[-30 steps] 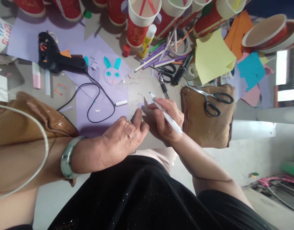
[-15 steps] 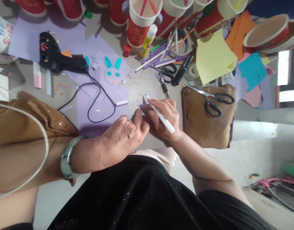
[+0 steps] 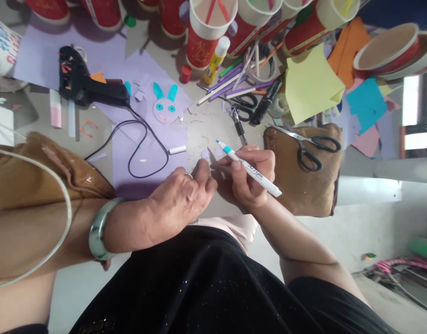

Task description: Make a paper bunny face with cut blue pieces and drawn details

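Observation:
My right hand (image 3: pixel 253 176) is closed round a white acrylic marker pen (image 3: pixel 257 174), whose uncapped blue tip points up and left, above the table. A small light-purple paper circle (image 3: pixel 205 154) lies at the index fingertip of my left hand (image 3: pixel 184 199), which holds it down; the other fingers are curled. Close to my right fingers lies a second small purple circle (image 3: pixel 218 151). The white pen cap (image 3: pixel 177 150) rests on a purple sheet (image 3: pixel 149 153). Beyond it is a purple paper rabbit face (image 3: pixel 164 110) with blue ears and eyes.
A black glue gun (image 3: pixel 90 88) lies at left, its cord looping toward my left hand. Scissors (image 3: pixel 306 141) rest on a brown cushion (image 3: pixel 286 185) at right. Red cups (image 3: pixel 200 48), a glue stick (image 3: pixel 216 60), coloured sticks and paper sheets (image 3: pixel 309 83) crowd the back.
My right hand has drawn back to the right with the marker, turning so its tip moved away from the left fingertip. The second purple circle now shows. My left hand has barely moved.

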The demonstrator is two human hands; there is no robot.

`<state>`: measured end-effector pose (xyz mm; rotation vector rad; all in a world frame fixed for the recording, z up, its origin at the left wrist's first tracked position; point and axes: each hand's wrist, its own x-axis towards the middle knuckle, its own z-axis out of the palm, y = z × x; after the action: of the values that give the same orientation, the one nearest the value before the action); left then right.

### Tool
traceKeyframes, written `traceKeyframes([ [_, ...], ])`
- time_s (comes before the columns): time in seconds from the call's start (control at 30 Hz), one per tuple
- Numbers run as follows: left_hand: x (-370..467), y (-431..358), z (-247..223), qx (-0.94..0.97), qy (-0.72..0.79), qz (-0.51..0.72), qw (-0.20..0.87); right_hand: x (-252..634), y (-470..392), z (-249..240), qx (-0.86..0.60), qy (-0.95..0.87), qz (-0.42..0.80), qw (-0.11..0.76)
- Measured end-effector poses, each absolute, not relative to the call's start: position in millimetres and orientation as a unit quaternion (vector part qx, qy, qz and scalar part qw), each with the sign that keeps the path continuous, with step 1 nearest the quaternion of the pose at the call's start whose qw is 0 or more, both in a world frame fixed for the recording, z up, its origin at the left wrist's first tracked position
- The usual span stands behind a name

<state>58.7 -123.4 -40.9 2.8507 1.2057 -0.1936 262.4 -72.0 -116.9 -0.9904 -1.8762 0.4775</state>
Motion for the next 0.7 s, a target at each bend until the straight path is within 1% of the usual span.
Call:
traceKeyframes([
  [0.17,60.5,-120.1,-36.6,0.913,0.397,-0.089,0.036,264.0,-72.3,-106.9,-0.407,-0.776,0.191,0.442],
  [0.33,62.9,-117.6,-32.3,0.911,0.393,-0.122,0.025,260.3,-73.6,-91.6,-0.454,-0.785,0.15,0.393],
  [0.5,61.8,-119.7,-38.6,0.915,0.393,-0.094,0.021,258.7,-75.2,-88.9,-0.458,-0.799,0.154,0.358],
  [0.7,59.7,-124.1,-47.2,0.91,0.406,-0.073,0.036,258.1,-75.8,-92.5,-0.441,-0.81,0.15,0.357],
])
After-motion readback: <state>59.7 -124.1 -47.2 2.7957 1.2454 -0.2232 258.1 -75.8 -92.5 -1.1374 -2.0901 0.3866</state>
